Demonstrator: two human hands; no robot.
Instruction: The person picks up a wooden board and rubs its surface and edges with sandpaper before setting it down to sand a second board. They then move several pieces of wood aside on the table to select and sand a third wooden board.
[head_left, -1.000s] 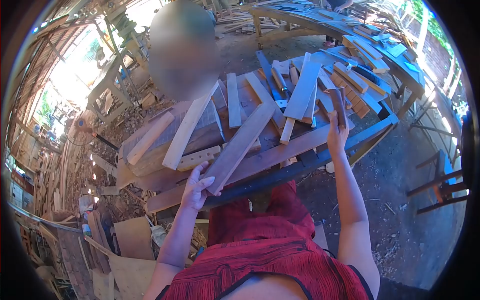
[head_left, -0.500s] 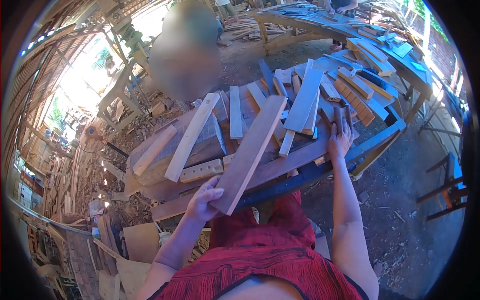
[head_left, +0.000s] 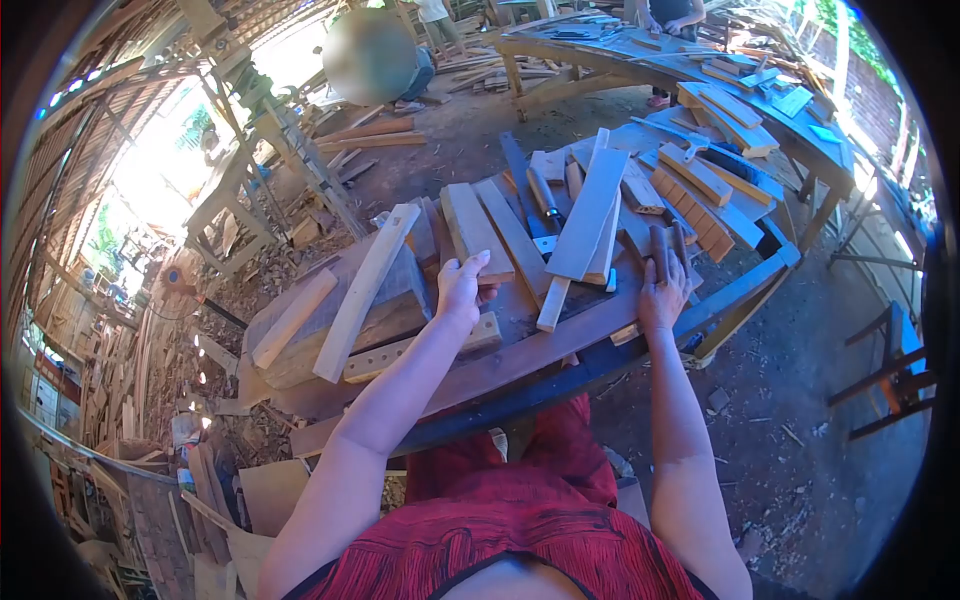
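Note:
My left hand (head_left: 466, 287) is closed on the near end of a flat wooden board (head_left: 476, 228), thumb on top and fingers beneath. The board lies over the workbench, its far end pointing away from me. My right hand (head_left: 667, 296) is at the bench's right front, fingers curled about a dark brown wooden piece (head_left: 659, 252); part of that grip is hidden. Between the hands, a grey-looking plank (head_left: 590, 215) rests across other strips. A wooden block with a row of holes (head_left: 425, 347) lies below my left forearm.
A chisel-like tool with a wooden handle (head_left: 541, 190) lies among the strips. Stacked wood pieces (head_left: 700, 180) cover the bench's far right. Behind stands a second long table (head_left: 620, 65) with a person beside it. A standing fan (head_left: 182, 280) is at left.
My left hand has moved forward and lowered the raised board onto the bench, among the other strips. My right hand keeps its place. A blurred person at the back appears lower or farther away.

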